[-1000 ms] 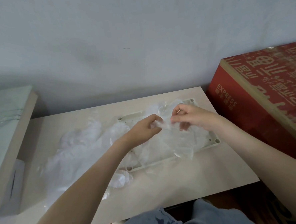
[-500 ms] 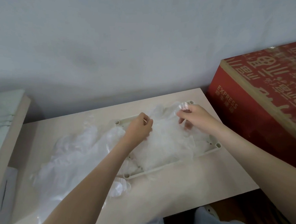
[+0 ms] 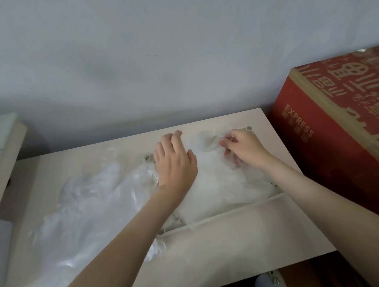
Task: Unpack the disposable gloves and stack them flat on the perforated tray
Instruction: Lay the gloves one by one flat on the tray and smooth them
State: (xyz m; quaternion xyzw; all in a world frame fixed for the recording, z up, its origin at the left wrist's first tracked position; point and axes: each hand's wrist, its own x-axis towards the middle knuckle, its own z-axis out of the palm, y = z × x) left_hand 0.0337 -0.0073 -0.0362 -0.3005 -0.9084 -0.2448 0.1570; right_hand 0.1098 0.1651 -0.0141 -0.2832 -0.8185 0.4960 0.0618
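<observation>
A plain grey-white wall backs your pale beige wooden table. At the right edge of the frame a big red cardboard box with gold lettering stands close beside the table. At the left edge a pale slanted board crowds in. A loose heap of crumpled clear plastic gloves covers the table's left half, reaching the white perforated plastic tray at centre. Your left forearm hides the tray's near left corner.

Your left hand lies palm down, fingers straight and slightly spread, pressing the stack of thin translucent disposable gloves that fills the tray. Your right hand, fingers curled, pinches a bunched edge of that stack by the tray's far right corner.
</observation>
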